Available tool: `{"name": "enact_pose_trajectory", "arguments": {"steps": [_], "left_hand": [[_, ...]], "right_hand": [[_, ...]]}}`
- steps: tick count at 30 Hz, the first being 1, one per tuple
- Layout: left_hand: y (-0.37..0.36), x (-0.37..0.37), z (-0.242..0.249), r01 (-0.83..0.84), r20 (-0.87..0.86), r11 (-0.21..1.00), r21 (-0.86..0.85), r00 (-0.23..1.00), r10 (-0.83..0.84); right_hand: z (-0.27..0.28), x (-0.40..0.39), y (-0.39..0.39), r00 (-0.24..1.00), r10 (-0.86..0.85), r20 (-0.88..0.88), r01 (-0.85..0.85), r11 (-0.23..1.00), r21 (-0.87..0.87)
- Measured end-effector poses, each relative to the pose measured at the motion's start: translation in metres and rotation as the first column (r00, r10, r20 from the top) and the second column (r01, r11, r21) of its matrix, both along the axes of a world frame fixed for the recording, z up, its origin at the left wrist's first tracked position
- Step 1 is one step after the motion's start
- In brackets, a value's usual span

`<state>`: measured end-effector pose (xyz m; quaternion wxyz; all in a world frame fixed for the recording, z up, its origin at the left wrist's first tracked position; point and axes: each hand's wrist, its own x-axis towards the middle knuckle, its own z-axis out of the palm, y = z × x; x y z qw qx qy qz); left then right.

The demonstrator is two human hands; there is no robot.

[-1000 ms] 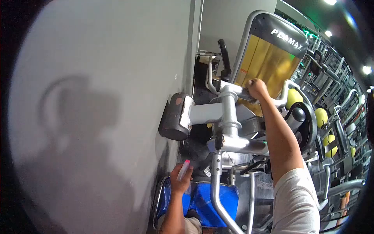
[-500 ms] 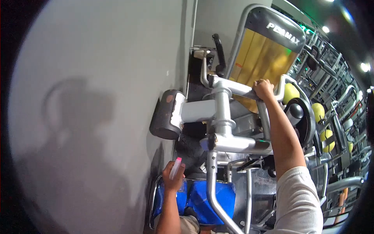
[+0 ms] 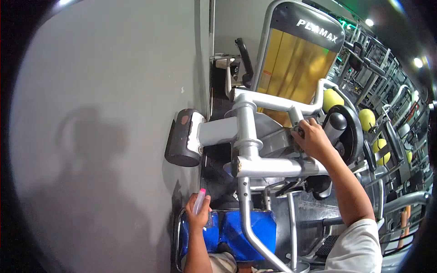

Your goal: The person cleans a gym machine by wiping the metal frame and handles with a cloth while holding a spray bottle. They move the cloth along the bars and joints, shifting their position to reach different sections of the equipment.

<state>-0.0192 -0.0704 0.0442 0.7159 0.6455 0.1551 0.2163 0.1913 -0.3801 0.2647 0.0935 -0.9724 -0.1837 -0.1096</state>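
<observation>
My left hand (image 3: 197,211) is closed round a translucent bottle with a pink cap (image 3: 199,202), held upright at a slight tilt above a blue seat pad (image 3: 249,232). On the silver frame (image 3: 275,166) of a gym machine, my right hand (image 3: 313,137) presses against the short crossbar between two tubes. Its fingers are curled, and a small dark greyish patch shows beneath them; I cannot make out what it is. A worn black roller pad (image 3: 183,139) sticks out from the frame on the left.
A grey wall (image 3: 114,68) with a shadow fills the left side. Behind the frame stands a weight-stack cover (image 3: 296,68) in yellow and black. Yellow balls (image 3: 367,119), a black round plate (image 3: 353,132) and other gym machines crowd the right.
My right hand has moved down from the upper tube onto the crossbar. My left hand still holds the bottle, a little lower and further left. The view has shifted slightly.
</observation>
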Motion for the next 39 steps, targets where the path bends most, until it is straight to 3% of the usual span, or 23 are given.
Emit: {"name": "enact_pose_trajectory", "arguments": {"steps": [4,8,9,11,14,18,22,25,27,28,32,36,39], "left_hand": [[-0.002,0.000,-0.002,-0.017,-0.031,1.000,-0.016,0.999,0.017],[-0.001,0.000,0.000,0.009,-0.056,1.000,0.003,0.998,-0.009],[0.000,-0.001,0.001,0.012,-0.074,1.000,-0.006,0.997,-0.013],[0.001,-0.004,0.003,0.003,-0.086,1.000,0.008,0.996,-0.002],[0.000,-0.002,0.013,0.009,-0.064,1.000,-0.005,0.998,-0.010],[-0.005,0.000,0.007,0.028,-0.020,1.000,-0.007,0.999,-0.029],[-0.010,-0.001,0.011,0.035,-0.042,0.999,-0.030,0.998,-0.036],[-0.010,-0.007,0.011,0.069,-0.041,0.997,-0.017,0.997,-0.070],[-0.010,-0.010,0.014,0.070,-0.037,0.997,0.013,0.997,-0.069],[-0.011,-0.009,0.015,0.069,-0.033,0.998,0.009,0.997,-0.069],[-0.014,-0.010,0.012,0.096,-0.047,0.995,0.002,0.994,-0.096],[-0.016,-0.009,0.014,0.112,-0.086,0.993,0.032,0.990,-0.109],[-0.012,-0.008,0.003,0.115,-0.021,0.986,0.118,0.993,-0.113]], "right_hand": [[-0.013,0.028,-0.001,0.984,0.015,0.180,-0.016,1.000,0.005],[-0.056,0.145,-0.006,0.892,-0.004,0.451,-0.005,1.000,0.020],[-0.052,0.156,0.002,0.877,-0.127,0.464,0.096,0.991,0.090],[-0.057,0.183,0.000,0.844,-0.155,0.514,0.112,0.987,0.114],[-0.058,0.184,-0.002,0.883,-0.152,0.444,0.075,0.980,0.185],[-0.037,0.112,-0.009,0.966,-0.110,0.235,0.032,0.949,0.315],[-0.017,0.028,-0.030,0.992,0.077,0.103,-0.104,0.952,0.288],[-0.009,-0.021,-0.049,0.997,0.044,-0.066,-0.027,0.971,0.239],[0.002,-0.058,-0.043,0.995,0.072,-0.067,-0.042,0.928,0.369],[0.009,-0.065,-0.045,0.988,0.037,-0.148,0.003,0.966,0.258],[-0.015,-0.044,-0.040,0.998,0.056,0.001,-0.054,0.956,0.288],[-0.032,0.019,-0.022,0.996,-0.069,0.062,0.051,0.966,0.254],[-0.052,0.090,-0.008,0.942,-0.092,0.322,0.016,0.973,0.231]]}}
